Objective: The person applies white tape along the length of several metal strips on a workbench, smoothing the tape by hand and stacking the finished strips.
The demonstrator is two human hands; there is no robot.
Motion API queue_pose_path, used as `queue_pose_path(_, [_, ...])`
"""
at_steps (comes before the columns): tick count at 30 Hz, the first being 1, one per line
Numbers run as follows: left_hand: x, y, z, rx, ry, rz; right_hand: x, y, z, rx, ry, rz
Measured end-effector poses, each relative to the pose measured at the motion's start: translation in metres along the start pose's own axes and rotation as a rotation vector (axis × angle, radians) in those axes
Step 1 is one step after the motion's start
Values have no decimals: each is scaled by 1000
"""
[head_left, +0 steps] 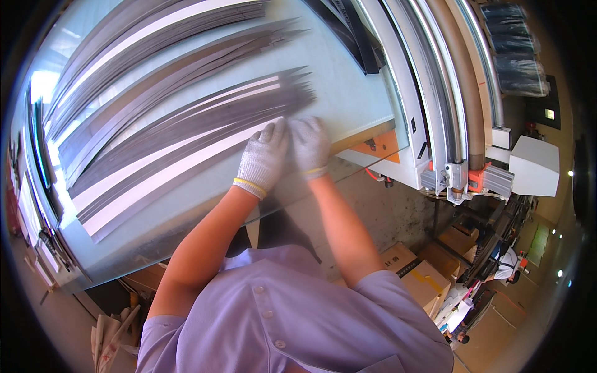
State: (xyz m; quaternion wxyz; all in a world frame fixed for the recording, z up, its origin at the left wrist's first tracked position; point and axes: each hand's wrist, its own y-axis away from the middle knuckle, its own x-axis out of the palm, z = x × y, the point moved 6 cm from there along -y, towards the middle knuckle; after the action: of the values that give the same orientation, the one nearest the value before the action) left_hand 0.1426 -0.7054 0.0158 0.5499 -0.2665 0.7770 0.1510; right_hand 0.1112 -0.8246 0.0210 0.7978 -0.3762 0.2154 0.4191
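My left hand (262,155), in a pale knitted glove with a yellow cuff, is closed at the right end of the nearest long strips. Its bent fingers press against the near edge of a grey strip (233,139). Close beside it is my right hand (309,146), in a matching glove, its fingers curled in and slightly blurred. Whatever it may hold is hidden. The near bundle of strips (180,133), dark grey with white bands, fans out across the glass-like tabletop (354,105). Its right ends are uneven and pointed.
More bundles of strips (168,78) lie farther back. Dark bars (348,37) rest at the far right. A machine with long rollers (463,81) borders the table's right side. Cardboard boxes (420,273) stand below right; people (507,264) are visible beyond.
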Motion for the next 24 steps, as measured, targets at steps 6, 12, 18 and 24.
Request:
queue_pose_path(6, [8, 8, 6, -28, 33, -29, -22, -8, -7, 222, 493, -122])
queue_pose_path(12, [7, 9, 9, 8, 59, -48, 19, 5, 2, -13, 296, 103])
queue_pose_path(18, [15, 16, 19, 33, 91, -37, 12, 13, 12, -154, 235, 117])
queue_pose_path(24, [6, 17, 19, 16, 137, -74, 15, 3, 2, 23, 176, 84])
